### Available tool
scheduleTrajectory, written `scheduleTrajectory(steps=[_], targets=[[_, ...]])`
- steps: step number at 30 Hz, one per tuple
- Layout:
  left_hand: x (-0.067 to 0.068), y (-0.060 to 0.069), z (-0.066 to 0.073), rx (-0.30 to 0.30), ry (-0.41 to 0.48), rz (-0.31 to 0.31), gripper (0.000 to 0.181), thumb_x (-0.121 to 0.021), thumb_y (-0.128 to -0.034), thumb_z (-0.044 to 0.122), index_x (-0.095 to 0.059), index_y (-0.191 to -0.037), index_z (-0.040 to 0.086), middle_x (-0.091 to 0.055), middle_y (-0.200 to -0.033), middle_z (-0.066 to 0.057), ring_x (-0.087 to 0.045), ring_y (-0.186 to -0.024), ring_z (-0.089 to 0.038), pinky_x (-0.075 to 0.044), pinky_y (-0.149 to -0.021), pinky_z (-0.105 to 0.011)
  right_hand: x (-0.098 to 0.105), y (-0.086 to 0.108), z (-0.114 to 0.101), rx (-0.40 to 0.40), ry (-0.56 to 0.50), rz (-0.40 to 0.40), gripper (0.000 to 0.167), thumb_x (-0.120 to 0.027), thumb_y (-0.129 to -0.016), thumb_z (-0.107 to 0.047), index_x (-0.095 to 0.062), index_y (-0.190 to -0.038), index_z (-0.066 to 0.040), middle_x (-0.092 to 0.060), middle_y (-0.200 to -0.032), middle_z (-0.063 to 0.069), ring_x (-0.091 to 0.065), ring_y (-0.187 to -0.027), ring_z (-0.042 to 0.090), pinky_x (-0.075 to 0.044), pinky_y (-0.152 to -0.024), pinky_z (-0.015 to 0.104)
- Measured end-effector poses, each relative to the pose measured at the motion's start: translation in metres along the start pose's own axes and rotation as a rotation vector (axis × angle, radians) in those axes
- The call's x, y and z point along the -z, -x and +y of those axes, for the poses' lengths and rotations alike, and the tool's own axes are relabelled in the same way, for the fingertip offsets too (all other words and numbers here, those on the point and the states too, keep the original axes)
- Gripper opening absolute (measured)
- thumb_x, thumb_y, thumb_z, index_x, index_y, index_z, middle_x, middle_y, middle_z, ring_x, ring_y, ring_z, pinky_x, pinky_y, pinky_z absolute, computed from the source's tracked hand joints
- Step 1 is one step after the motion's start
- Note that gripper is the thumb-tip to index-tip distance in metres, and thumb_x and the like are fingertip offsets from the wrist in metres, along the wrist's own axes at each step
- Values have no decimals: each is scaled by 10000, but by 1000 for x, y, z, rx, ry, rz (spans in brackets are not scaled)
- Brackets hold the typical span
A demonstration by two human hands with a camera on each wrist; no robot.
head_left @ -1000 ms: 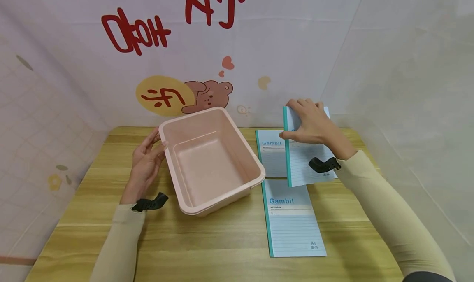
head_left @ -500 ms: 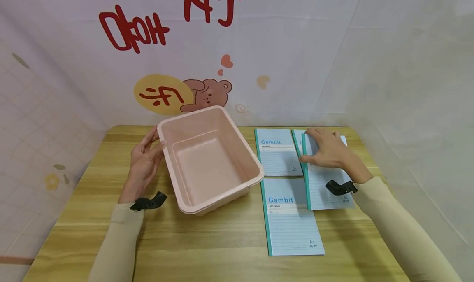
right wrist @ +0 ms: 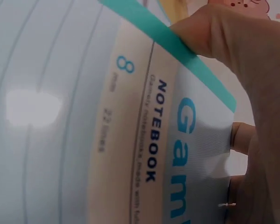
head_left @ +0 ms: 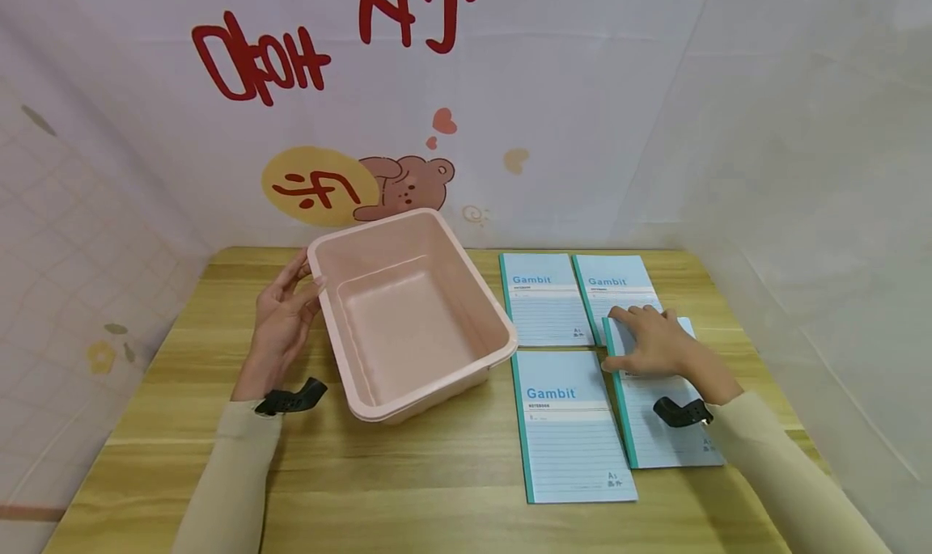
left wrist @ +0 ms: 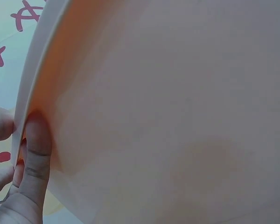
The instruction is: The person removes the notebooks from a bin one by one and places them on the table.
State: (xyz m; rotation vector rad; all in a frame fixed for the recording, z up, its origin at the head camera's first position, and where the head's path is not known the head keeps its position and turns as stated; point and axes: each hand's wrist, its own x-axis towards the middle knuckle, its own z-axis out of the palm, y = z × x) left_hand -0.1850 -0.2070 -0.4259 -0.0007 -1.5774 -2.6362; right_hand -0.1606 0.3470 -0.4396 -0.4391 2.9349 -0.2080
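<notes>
My left hand (head_left: 282,315) pinches the left rim of a pale pink plastic basin (head_left: 411,327), which stands slightly tilted. In the left wrist view the fingers (left wrist: 37,144) lie on both sides of the rim. A light blue notebook (head_left: 666,425) with a green spine is held by my right hand (head_left: 651,344), thumb at the spine and fingers over the top edge. Whether it touches the table is hard to tell. Three similar notebooks lie flat: one at the back (head_left: 546,311), one back right (head_left: 612,272), partly covered, and one in front (head_left: 571,449).
The wooden table (head_left: 408,489) carries everything. A printed cloth wall (head_left: 582,93) rises behind it, with a pale wall (head_left: 823,214) on the right. Black bands circle both wrists.
My right hand has brought its notebook down and toward the front right, uncovering the back notebooks. The left hand and the basin have stayed in place.
</notes>
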Motion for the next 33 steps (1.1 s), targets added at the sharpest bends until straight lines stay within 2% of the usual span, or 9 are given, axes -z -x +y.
scheduleTrajectory(steps=[5, 9, 17, 25, 28, 33], targets=[[3, 0, -1, -8, 33, -22, 721, -649, -954, -73, -331, -1592, 33, -453, -1259, -51, -679, -955, -79, -622, -822, -188, -17, 6, 4, -10, 24, -10, 888, -786, -750, -672, -581, -1392, -94, -634, -1262, 214, -561, -1129, 422, -398, -851, 602], [5, -1, 0, -6, 57, -32, 739, -656, -944, -84, -325, -1594, 32, -459, -1264, -58, -700, -946, -83, -621, -838, -209, -26, 12, 4, 3, 34, -8, 890, -761, -719, -761, -624, -1330, -128, -630, -1192, 170, -558, -1069, 372, -431, -802, 531], [3, -1, 0, 13, 44, -17, 733, -650, -953, -68, -315, -1598, 29, -454, -1250, -49, -694, -948, -90, -626, -829, -207, -35, 24, 8, 40, 10, 53, 827, -756, -692, -806, -629, -1224, -185, -625, -1146, 84, -545, -1036, 308, -504, -789, 517], [2, -2, -2, 20, 23, -7, 736, -665, -954, -41, -325, -1600, 51, -458, -1258, -39, -686, -968, -83, -622, -846, -210, -32, 25, 14, 115, -56, 113, 610, -841, -761, -605, -637, -1161, -193, -620, -1046, 32, -535, -954, 213, -493, -775, 407], [5, -1, -3, 32, 7, -5, 731, -676, -958, -9, -338, -1601, 78, -461, -1249, -36, -676, -979, -90, -629, -848, -221, -27, 21, 15, 127, -93, 116, 557, -836, -812, -524, -627, -1183, -165, -622, -1068, 62, -536, -973, 230, -494, -793, 415], [14, 2, -6, 47, -52, -19, 713, -676, -985, 86, -333, -1610, 119, -508, -1219, -20, -671, -968, -94, -635, -805, -220, -20, 12, 13, 121, -148, 143, 566, -801, -876, -461, -607, -1275, -109, -601, -1215, 155, -519, -1070, 320, -502, -861, 501]])
